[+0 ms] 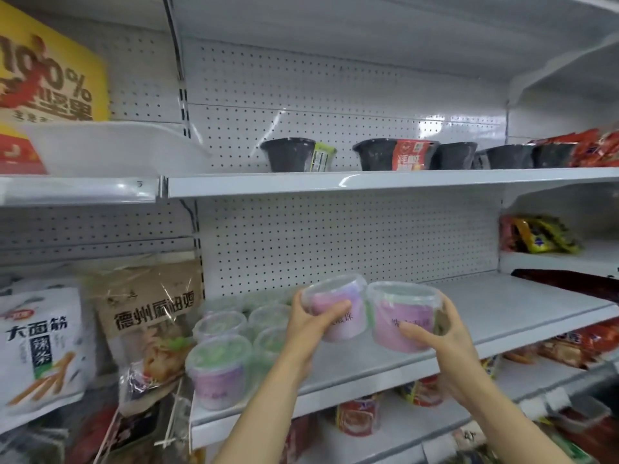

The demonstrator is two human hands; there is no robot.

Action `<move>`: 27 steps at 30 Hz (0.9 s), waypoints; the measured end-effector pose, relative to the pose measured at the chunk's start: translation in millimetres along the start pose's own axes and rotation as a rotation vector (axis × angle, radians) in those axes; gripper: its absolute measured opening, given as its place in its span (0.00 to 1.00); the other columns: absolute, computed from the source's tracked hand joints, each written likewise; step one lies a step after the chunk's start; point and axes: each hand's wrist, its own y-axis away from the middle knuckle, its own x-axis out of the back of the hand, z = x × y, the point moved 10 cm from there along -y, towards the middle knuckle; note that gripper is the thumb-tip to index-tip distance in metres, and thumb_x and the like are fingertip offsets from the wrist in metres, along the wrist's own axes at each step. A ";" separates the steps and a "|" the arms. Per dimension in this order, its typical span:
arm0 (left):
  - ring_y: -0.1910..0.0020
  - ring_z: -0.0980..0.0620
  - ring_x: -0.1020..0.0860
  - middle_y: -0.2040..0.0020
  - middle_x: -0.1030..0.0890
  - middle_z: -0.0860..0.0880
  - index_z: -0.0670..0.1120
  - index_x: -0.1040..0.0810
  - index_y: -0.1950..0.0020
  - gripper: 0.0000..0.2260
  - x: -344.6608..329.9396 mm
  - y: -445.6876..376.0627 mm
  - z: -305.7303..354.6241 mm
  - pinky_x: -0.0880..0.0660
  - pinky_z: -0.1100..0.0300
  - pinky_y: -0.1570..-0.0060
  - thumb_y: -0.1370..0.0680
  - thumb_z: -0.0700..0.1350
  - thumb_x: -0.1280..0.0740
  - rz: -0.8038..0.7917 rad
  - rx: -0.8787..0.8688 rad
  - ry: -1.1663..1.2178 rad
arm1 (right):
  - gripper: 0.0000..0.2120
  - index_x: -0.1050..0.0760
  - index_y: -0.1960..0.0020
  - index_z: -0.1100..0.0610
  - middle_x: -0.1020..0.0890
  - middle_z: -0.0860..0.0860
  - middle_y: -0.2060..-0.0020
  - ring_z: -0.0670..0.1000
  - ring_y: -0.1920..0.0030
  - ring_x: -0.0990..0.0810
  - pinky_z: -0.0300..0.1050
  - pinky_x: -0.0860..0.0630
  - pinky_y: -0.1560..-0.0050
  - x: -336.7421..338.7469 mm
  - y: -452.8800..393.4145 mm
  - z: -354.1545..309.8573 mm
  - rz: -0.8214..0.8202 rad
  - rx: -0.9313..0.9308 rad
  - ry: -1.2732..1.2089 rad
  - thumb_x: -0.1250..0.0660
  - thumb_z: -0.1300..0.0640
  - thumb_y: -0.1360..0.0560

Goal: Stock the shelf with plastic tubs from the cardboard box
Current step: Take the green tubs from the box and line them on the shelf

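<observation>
Each hand grips one pink-filled plastic tub above the grey shelf (469,316): left hand (310,324) wraps the left tub (336,306), right hand (438,333) wraps the right tub (403,316). More stocked tubs (219,373) stand at the shelf's left end.

Bright, even light falls from overhead; glare streaks the white metal shelf edge (348,182). Wide-angle bending curves the frame edges, and everything looks slightly soft.

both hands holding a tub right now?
Yes: the left hand grips one pink-filled tub and the right hand grips another tub, both held side by side above the shelf.
</observation>
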 end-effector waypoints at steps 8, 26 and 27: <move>0.48 0.55 0.18 0.47 0.17 0.54 0.53 0.25 0.43 0.33 -12.7 -5.2 -19.0 0.21 0.60 0.52 0.44 0.55 0.17 0.096 0.007 -0.202 | 0.56 0.33 0.32 0.50 0.20 0.50 0.42 0.51 0.44 0.20 0.42 0.24 0.53 25.6 -9.4 43.3 0.023 -0.121 0.013 0.17 0.46 0.58; 0.27 0.43 0.34 0.24 0.41 0.42 0.42 0.48 0.20 0.46 -26.4 -67.1 -94.0 0.33 0.55 0.32 0.29 0.42 0.22 0.444 0.100 -0.558 | 0.48 0.41 0.28 0.54 0.25 0.55 0.37 0.56 0.41 0.23 0.46 0.22 0.47 35.7 -151.6 185.1 -0.152 -0.250 0.053 0.20 0.69 0.40; 0.25 0.44 0.36 0.22 0.43 0.42 0.42 0.50 0.19 0.47 -26.8 -70.0 -100.5 0.35 0.55 0.31 0.28 0.41 0.23 0.449 0.095 -0.542 | 0.48 0.41 0.28 0.53 0.25 0.55 0.37 0.56 0.40 0.23 0.46 0.23 0.47 34.6 -155.9 191.9 -0.145 -0.252 0.053 0.20 0.70 0.40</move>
